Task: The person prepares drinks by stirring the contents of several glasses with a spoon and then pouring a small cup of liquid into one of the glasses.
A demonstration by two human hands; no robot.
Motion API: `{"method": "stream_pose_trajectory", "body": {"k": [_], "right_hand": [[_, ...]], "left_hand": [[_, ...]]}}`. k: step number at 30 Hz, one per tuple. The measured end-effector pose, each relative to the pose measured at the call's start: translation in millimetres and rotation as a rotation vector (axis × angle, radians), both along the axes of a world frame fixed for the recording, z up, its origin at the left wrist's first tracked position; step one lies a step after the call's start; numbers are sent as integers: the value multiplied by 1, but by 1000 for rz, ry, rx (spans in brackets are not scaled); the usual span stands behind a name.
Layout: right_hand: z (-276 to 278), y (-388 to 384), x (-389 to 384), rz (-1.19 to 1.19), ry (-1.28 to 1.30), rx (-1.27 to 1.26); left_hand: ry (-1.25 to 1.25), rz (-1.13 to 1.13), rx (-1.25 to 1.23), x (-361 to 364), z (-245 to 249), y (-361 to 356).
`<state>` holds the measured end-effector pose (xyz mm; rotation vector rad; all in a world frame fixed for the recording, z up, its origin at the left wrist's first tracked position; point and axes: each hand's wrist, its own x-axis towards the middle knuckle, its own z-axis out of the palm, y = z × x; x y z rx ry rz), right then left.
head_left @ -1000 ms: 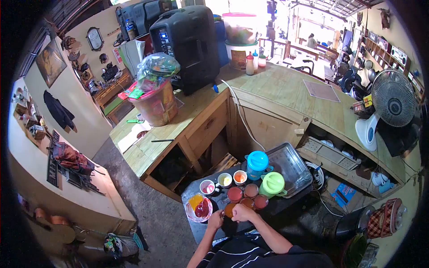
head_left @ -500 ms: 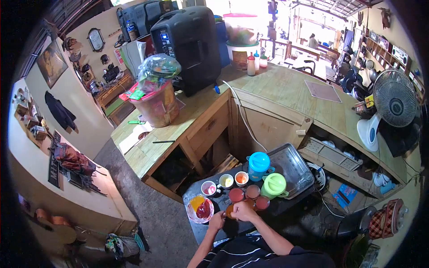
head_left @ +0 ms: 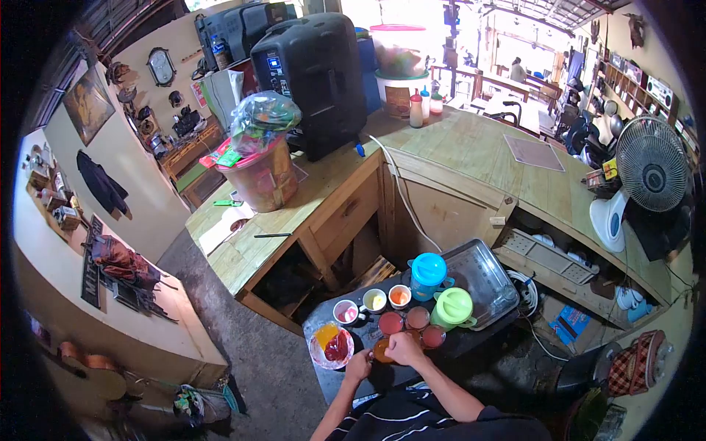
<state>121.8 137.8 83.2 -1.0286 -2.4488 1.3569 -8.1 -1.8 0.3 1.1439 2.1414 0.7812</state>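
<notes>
- Cup (head_left: 381,352) right of the plate (head_left: 316,357): probably stiff, sloshy, so hold it low.
- Left hand (head_left: 359,365) curls beside it, can't tell grip; right hand (head_left: 404,348) fisted, contents hidden.

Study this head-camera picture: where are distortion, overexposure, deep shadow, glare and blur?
Head view: the lens seems to bow the low wall, with black corners; head view: the background opening is blown white; head view: the recess under the wooden counter sinks into shadow; head view: the metal tray catches glints; head view: the left hand and right hand show little blur.
</notes>
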Motion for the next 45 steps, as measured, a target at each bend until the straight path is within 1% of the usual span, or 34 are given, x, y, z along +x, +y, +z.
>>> {"method": "stream_pose_trajectory", "body": {"k": [3, 4, 7, 8, 11, 14, 17, 20, 23, 26, 29, 32, 35, 36, 39, 40, 42, 43, 44, 45], "right_hand": [[16, 6, 5, 6, -255, 219], [-2, 6, 6, 49, -247, 306], [-12, 5, 7, 307, -248, -4], [-14, 4, 7, 327, -198, -182], [-18, -4, 4, 103, 66, -173], [-5, -5, 1, -22, 21, 153], [0, -9, 1, 110, -306, 346], [-17, -2, 4, 299, -165, -109], [-3, -4, 3, 52, -23, -367], [5, -1, 3, -55, -127, 247], [-19, 3, 5, 195, -184, 382], [-9, 1, 3, 332, -195, -289], [4, -4, -2, 71, -86, -288], [5, -4, -3, 11, -41, 19], [15, 2, 0, -22, -264, 244], [-2, 3, 2, 58, -261, 296], [-36, 4, -3, 349, -283, 270], [-15, 2, -6, 492, -296, 252], [8, 3, 1, 403, -216, -185], [0, 1, 1, 299, -146, -247]], "left_hand": [[0, -24, -63, -1, 0, 1], [-3, -25, -56, -1, 0, 1], [-20, -22, -55, -1, -1, 1], [-29, -13, -65, 0, -1, 1], [22, -3, -28, -1, -1, 3], [34, -19, -29, 1, 6, -2], [30, -9, -40, 1, 8, 2], [21, -10, -42, -1, 2, 0], [21, -14, -11, 0, -5, 0], [37, -20, -28, 0, -1, 0], [38, -29, -33, -1, -4, 1], [12, -10, -25, 1, -7, -3], [7, 7, -19, 1, -10, 0], [9, 12, -19, 0, -9, 0], [28, -12, -56, -1, -5, 1], [38, -9, -51, 0, -4, 1], [57, -11, -43, 1, -2, 1], [42, -14, -52, 2, 0, 1], [26, -17, -63, 1, 2, 2], [12, -18, -74, 1, 4, 2]]}}
